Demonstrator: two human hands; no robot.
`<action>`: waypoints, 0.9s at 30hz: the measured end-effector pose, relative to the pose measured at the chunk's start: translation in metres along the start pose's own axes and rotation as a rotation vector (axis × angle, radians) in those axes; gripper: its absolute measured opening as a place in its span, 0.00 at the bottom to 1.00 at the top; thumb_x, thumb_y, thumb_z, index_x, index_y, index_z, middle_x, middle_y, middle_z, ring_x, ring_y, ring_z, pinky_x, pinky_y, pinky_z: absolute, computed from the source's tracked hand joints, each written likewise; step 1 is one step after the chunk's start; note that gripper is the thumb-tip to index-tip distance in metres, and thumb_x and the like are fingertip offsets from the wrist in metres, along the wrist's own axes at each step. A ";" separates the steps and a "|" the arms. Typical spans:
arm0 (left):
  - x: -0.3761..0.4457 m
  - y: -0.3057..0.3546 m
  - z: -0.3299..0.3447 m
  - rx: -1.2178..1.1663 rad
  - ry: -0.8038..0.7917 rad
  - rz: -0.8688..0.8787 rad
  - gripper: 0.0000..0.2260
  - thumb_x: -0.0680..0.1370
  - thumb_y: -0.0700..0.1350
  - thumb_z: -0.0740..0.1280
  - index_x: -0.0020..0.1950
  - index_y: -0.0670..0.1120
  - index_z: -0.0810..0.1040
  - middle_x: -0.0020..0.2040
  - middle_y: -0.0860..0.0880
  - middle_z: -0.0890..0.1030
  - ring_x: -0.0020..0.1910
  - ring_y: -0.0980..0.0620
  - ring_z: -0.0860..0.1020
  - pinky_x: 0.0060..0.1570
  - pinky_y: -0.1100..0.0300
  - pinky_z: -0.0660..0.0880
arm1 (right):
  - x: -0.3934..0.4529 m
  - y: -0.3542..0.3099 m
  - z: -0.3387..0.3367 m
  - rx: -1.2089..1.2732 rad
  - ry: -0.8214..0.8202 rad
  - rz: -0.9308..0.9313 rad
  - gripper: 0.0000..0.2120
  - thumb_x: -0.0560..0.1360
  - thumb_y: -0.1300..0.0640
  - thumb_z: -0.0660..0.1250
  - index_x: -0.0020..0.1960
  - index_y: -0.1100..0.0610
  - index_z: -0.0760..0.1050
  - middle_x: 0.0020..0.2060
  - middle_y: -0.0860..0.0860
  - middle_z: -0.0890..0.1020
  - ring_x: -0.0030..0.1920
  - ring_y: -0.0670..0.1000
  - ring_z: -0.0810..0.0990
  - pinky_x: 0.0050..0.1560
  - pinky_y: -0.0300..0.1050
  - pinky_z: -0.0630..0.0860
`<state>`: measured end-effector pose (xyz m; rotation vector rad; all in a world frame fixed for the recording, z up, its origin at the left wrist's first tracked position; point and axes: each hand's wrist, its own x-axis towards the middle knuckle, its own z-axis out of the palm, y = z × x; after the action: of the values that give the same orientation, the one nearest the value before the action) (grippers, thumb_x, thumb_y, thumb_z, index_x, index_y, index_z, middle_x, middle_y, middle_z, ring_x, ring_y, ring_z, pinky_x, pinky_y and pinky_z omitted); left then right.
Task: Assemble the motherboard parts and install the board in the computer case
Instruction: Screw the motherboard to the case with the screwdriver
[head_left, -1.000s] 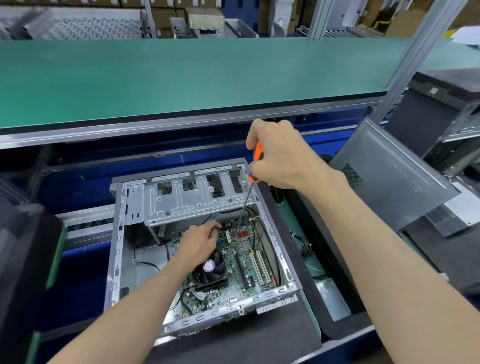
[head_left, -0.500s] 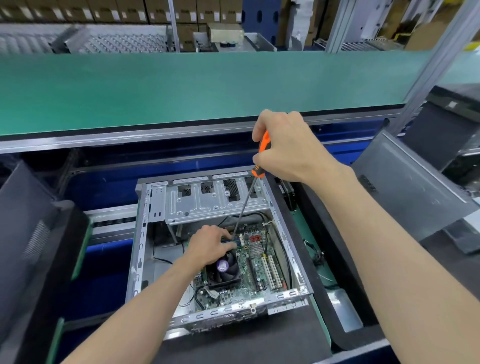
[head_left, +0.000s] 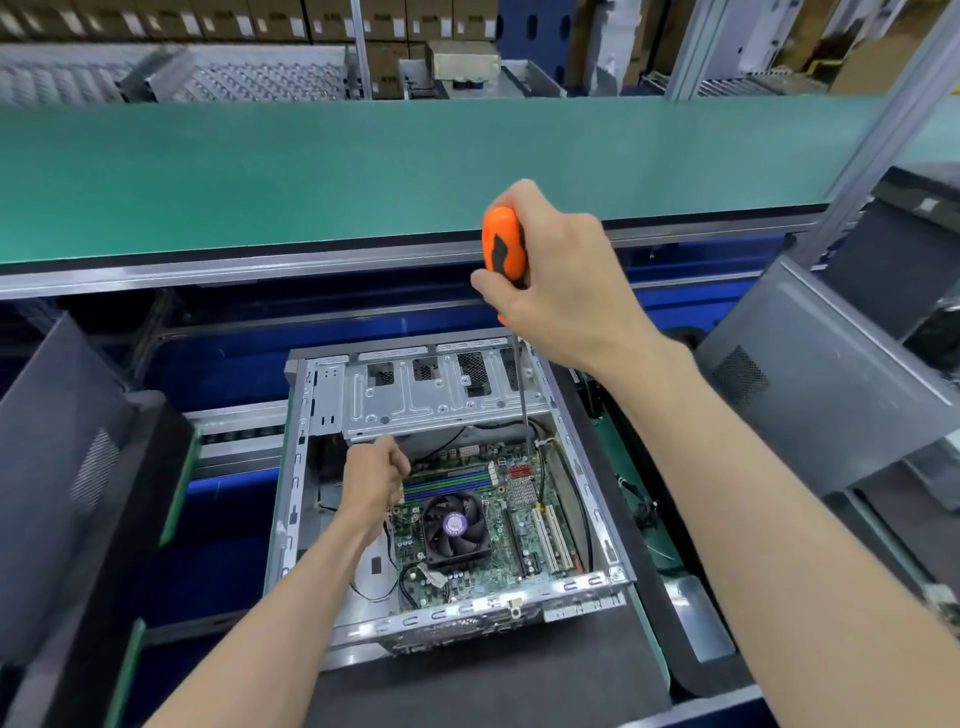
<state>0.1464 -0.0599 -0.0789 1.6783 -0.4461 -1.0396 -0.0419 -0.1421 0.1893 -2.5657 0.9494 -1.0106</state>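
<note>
Inside case (head_left: 296, 467): right hand (head_left: 566, 280), gripping screwdriver (head_left: 503, 244), has shifted tip to board's (head_left: 498, 519) far-right corner; left hand (head_left: 376, 478), fingers curled, grip unclear, has left fan (head_left: 456, 525). Likely next screw.

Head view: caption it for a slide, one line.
Right hand drives an orange-handled screwdriver into the motherboard inside the open computer case; left hand rests beside the fan.

Factory assembly line for computers. Long green conveyor belt (head_left: 363, 171) on aluminium framing (head_left: 878, 135); stacked cardboard cartons (head_left: 260, 18) behind; roller racks (head_left: 156, 78); open computer case (head_left: 452, 488) at the station, loose case panels (head_left: 810, 379) alongside.
</note>
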 end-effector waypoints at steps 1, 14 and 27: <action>0.000 -0.001 0.001 0.065 0.003 0.003 0.16 0.76 0.42 0.60 0.28 0.43 0.73 0.21 0.51 0.62 0.19 0.53 0.57 0.23 0.63 0.57 | -0.001 0.000 0.007 -0.013 -0.003 -0.008 0.15 0.75 0.52 0.68 0.56 0.56 0.68 0.30 0.44 0.68 0.35 0.59 0.73 0.39 0.58 0.75; -0.006 -0.014 0.004 0.394 0.011 0.120 0.21 0.79 0.53 0.66 0.27 0.47 0.74 0.20 0.54 0.67 0.20 0.55 0.65 0.34 0.58 0.69 | 0.004 -0.021 0.063 0.177 -0.196 -0.091 0.29 0.82 0.57 0.61 0.80 0.57 0.54 0.69 0.56 0.73 0.61 0.59 0.74 0.59 0.55 0.71; -0.011 -0.009 0.006 0.406 -0.022 0.197 0.11 0.74 0.40 0.65 0.33 0.47 0.67 0.29 0.46 0.70 0.30 0.54 0.63 0.35 0.56 0.60 | -0.012 -0.069 0.129 -0.159 -0.267 -0.382 0.28 0.82 0.46 0.62 0.77 0.57 0.60 0.53 0.52 0.80 0.37 0.58 0.78 0.31 0.48 0.66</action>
<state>0.1336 -0.0527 -0.0832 1.9316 -0.8644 -0.8602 0.0714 -0.0851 0.1167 -2.9929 0.4989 -0.6651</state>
